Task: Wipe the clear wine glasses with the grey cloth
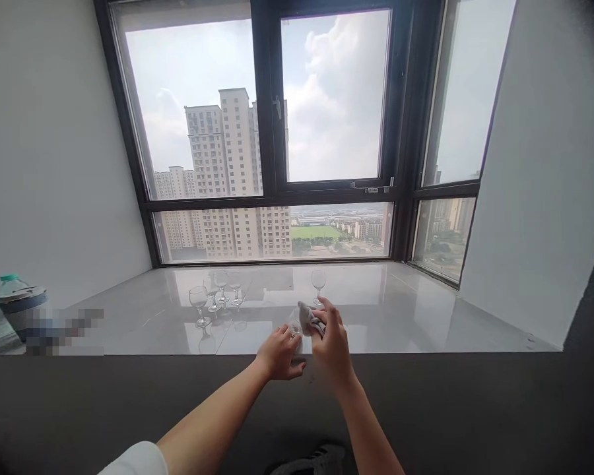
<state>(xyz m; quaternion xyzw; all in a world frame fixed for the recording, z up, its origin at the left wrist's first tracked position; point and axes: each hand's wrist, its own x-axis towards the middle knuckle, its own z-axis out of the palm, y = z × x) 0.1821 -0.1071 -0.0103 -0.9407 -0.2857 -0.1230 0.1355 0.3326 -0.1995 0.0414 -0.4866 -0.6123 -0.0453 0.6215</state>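
My left hand (280, 353) is closed around a clear wine glass (295, 324), which sits low near the front edge of the sill and is partly hidden by my fingers. In my right hand (333, 340) is a bunched grey-white cloth (307, 319), pressed against or right beside that glass; I cannot tell if it reaches inside. Just beyond my right hand another wine glass (318, 280) stands upright. To the left, several more stemmed glasses (198, 298) stand upright in a loose group on the glossy sill.
The pale tiled sill (400, 323) ends at a front edge over a dark wall. At the far left stand a bucket-like container (22, 310) and a bottle with a green cap (10, 282). A dark-framed window (272, 198) runs along the back. A shoe (317, 460) shows below.
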